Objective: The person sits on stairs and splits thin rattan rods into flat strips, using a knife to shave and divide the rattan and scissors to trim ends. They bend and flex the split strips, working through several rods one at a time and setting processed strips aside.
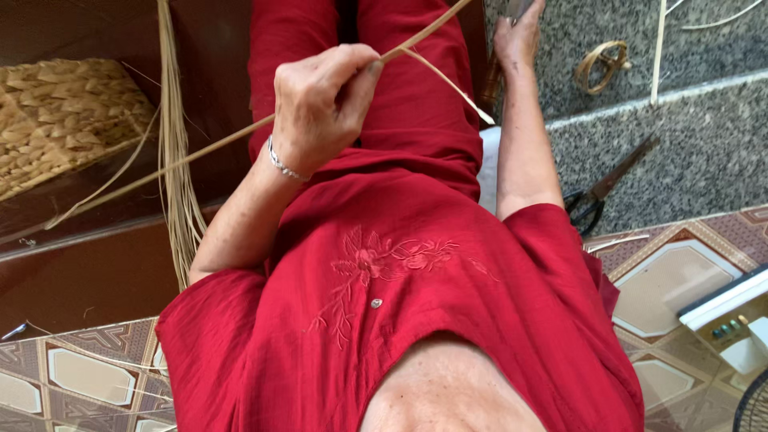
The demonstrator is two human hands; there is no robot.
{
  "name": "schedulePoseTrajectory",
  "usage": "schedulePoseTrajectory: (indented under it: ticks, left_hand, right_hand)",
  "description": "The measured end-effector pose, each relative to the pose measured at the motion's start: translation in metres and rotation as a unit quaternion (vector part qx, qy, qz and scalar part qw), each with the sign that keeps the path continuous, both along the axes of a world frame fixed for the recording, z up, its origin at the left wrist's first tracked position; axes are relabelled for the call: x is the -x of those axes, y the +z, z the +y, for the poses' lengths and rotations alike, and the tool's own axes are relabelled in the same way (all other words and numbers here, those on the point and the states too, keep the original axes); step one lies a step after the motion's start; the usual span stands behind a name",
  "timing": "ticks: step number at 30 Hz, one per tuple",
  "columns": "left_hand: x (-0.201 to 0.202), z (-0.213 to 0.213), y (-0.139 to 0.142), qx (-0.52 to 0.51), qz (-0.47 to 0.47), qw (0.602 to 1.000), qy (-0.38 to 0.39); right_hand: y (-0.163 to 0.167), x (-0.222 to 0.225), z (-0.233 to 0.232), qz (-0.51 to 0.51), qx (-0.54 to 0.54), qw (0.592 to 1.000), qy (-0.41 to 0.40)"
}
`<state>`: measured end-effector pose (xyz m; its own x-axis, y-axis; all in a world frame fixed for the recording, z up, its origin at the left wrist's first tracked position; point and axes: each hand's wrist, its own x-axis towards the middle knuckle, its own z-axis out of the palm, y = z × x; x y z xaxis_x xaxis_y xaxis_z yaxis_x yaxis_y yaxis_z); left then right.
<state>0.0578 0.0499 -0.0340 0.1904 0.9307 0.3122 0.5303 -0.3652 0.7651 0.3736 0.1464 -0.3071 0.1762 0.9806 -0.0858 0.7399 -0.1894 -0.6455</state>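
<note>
The left hand (324,100) pinches a long, thin cane strip (200,156) between thumb and fingers — its long axis runs diagonally from lower left to the top edge, across the red-clothed lap. The right hand (518,36) closes around something dark at the top edge — what it is cannot be told — with scissors (596,192) lying on the stone floor nearby.

Far left I see a woven mat (60,120) of pale fibre, with a bundle of straw-coloured strands (172,144) hanging just right of it. On the grey stone at right lie dark scissors (608,186), and farther off a small coiled strip (602,64). Patterned tiles (672,276) cover the near floor.
</note>
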Motion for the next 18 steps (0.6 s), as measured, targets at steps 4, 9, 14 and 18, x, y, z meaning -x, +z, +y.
schedulePoseTrajectory:
  ticks: [4, 9, 14, 18]
  left_hand:
    - [-0.001, 0.0, 0.031, 0.001, -0.015, 1.0, -0.002]
    - [-0.002, -0.005, 0.051, -0.014, 0.002, 1.0, -0.002]
    - [-0.009, -0.012, 0.066, -0.036, 0.014, 0.999, -0.019]
    - [-0.013, -0.023, 0.105, -0.052, 0.023, 0.997, -0.049]
  right_hand:
    - [-0.002, 0.0, -0.003, -0.088, -0.15, 0.984, 0.028]
    - [0.058, 0.014, -0.002, 0.066, -0.05, 0.996, -0.03]
    - [0.222, 0.046, -0.035, 0.561, -0.08, 0.765, 0.305]
    - [0.336, 0.069, -0.056, 0.543, -0.094, 0.744, 0.378]
